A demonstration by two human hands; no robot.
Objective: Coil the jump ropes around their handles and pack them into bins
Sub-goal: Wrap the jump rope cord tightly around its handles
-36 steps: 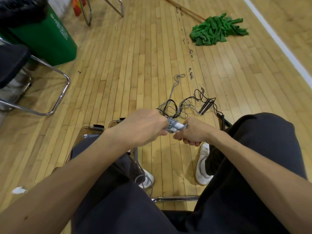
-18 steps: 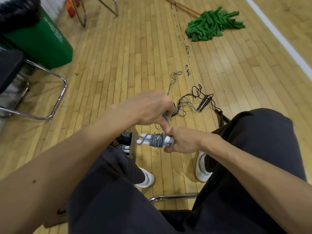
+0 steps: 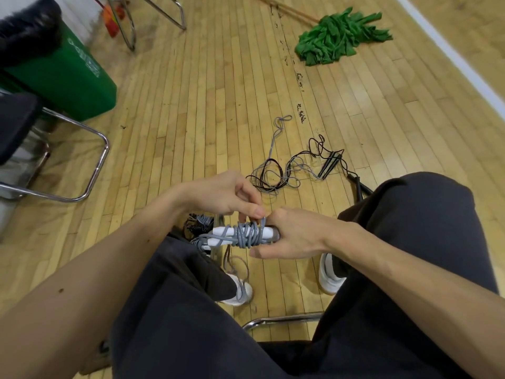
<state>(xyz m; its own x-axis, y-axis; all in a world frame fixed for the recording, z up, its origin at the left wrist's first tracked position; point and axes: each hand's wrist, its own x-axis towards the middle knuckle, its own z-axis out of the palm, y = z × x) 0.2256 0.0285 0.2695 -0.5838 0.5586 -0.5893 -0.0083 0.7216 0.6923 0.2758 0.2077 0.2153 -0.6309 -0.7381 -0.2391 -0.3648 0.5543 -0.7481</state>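
A grey jump rope [image 3: 247,236] is coiled around its white handles [image 3: 221,233], held level above my knees. My right hand [image 3: 295,236] grips the handles' right end. My left hand [image 3: 226,195] pinches the grey cord at the top of the coil with thumb and fingers. A loose length of grey cord [image 3: 235,266] hangs below the bundle toward my left shoe. On the floor ahead lie a tangled black jump rope [image 3: 314,157] with black handles [image 3: 330,162] and another grey rope [image 3: 276,138]. A clear bin [image 3: 217,236] with coiled ropes [image 3: 199,225] shows between my legs.
A green bin [image 3: 68,77] with a black liner stands at the far left behind a chrome-legged chair [image 3: 90,170]. A green mop [image 3: 338,36] lies on the wooden floor at the upper right. I sit on a chair; its chrome frame [image 3: 281,320] shows between my knees.
The bundle has come nearer and lower over my knees, with more grey cord wound on. My left hand has shifted from covering the handles to pinching the cord above the coil.
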